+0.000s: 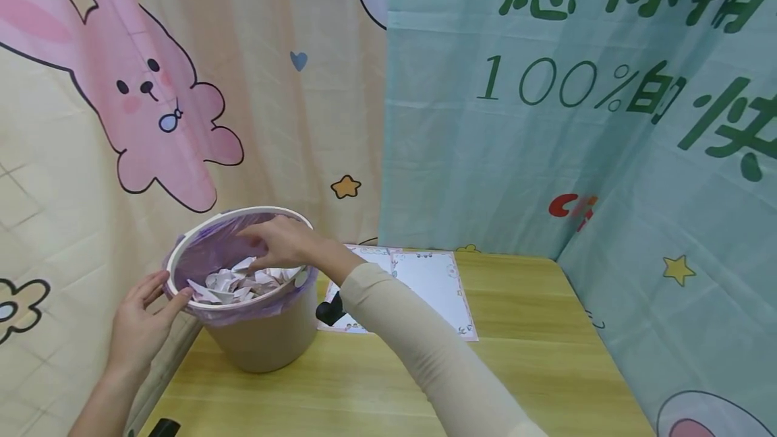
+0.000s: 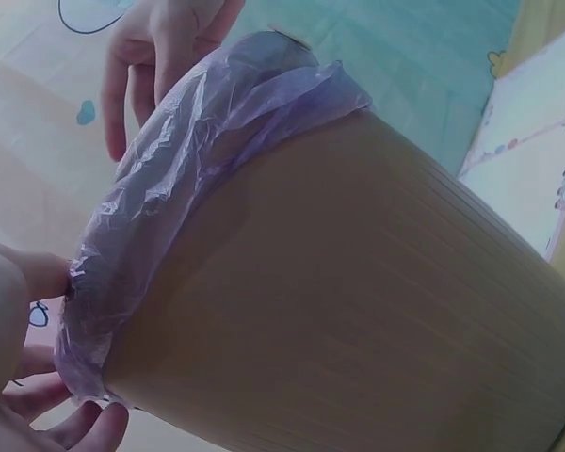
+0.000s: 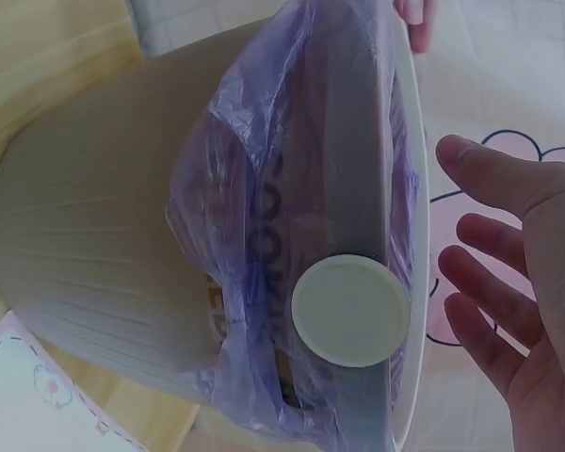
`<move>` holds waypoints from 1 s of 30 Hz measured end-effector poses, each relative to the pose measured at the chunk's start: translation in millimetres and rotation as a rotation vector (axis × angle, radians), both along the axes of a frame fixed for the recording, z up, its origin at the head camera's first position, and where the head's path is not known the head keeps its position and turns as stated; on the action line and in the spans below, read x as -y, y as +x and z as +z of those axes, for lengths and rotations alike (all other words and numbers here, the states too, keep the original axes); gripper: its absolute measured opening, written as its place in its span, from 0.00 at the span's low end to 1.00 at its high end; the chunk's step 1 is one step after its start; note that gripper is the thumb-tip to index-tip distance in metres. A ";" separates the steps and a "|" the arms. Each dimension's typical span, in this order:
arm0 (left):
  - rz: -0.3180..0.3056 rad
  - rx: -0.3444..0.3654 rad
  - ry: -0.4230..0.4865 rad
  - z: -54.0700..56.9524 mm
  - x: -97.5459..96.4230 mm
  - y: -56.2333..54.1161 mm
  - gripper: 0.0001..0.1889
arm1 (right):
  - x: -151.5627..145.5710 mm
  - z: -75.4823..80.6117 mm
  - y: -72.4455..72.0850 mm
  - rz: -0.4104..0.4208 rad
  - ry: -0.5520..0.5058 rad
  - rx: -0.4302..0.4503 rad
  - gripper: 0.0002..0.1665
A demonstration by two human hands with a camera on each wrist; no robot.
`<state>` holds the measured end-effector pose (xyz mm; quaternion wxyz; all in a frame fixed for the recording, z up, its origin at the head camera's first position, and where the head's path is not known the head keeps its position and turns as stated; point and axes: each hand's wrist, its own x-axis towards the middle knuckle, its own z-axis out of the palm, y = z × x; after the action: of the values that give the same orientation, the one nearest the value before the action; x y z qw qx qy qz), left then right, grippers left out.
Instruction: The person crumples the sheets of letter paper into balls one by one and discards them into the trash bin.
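Observation:
A beige trash bin (image 1: 261, 342) with a white rim stands upright at the table's left side. Its purple plastic liner (image 1: 209, 248) folds over the edge, and crumpled white paper (image 1: 237, 285) lies inside. My left hand (image 1: 141, 326) holds the bin's left rim between thumb and fingers, over the liner. Above the paper, within the bin's mouth, hovers my right hand (image 1: 282, 241). In the right wrist view the fingers of that right hand (image 3: 546, 282) are spread and loosely bent, with nothing between them. A round pale disc (image 3: 350, 311) sits on the bin's side by the rim.
Two white sheets with patterned borders (image 1: 425, 288) lie behind my right forearm on the wooden table (image 1: 546, 342). Beside the bin is a black object (image 1: 330, 310), partly hidden by the sleeve. Another black object (image 1: 164, 428) shows at the near edge. Printed curtains (image 1: 473, 174) hang behind.

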<state>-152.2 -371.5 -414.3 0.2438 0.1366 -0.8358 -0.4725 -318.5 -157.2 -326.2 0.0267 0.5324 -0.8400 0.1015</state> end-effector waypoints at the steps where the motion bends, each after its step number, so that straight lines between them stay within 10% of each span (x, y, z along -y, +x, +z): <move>1: 0.000 -0.005 -0.014 1.1 -0.1 -0.1 0.36 | -2.0 0.1 -0.4 0.005 0.000 -0.011 0.39; 10: 0.028 -0.034 -0.136 30.4 -2.9 -2.1 0.35 | -31.3 -1.7 -9.7 0.042 -0.125 0.089 0.35; 30: -0.142 -0.141 -0.225 74.1 -44.1 -35.0 0.35 | -118.2 16.7 -30.6 -0.086 -0.253 0.170 0.37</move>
<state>-187.2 -327.4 -340.2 0.2815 0.0155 -0.8718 -0.4005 -349.1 -39.0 -309.6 0.0268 0.4777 -0.8418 0.2499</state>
